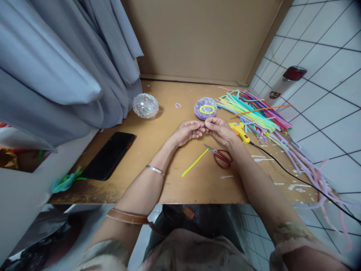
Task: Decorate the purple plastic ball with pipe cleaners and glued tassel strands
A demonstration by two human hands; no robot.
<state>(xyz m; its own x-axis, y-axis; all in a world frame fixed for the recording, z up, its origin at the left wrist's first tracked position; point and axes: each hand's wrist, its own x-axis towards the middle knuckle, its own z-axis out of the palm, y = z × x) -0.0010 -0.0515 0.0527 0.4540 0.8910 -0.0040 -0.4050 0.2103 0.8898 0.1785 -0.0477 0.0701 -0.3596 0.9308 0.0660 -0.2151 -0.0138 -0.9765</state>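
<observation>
My left hand (188, 132) and my right hand (218, 130) meet fingertip to fingertip over the middle of the table. Both are closed in a pinch on something small, mostly covered by the fingers. Just beyond them sits a clear ball with purple lines round it (199, 109), bearing a yellow oval ring (207, 109) on its near side. Red-handled scissors (222, 159) lie below my right hand, their tips by the end of a straight yellow pipe cleaner (195, 162). A yellow glue gun (240, 131) lies partly behind my right hand.
A clear ball (145, 105) and a curved lilac piece (178, 105) rest farther back. Several coloured pipe cleaners (254, 109) are heaped at right, near the tiled wall. The glue gun's black cord (293, 171) crosses the right side. A black phone (109, 155) lies at left.
</observation>
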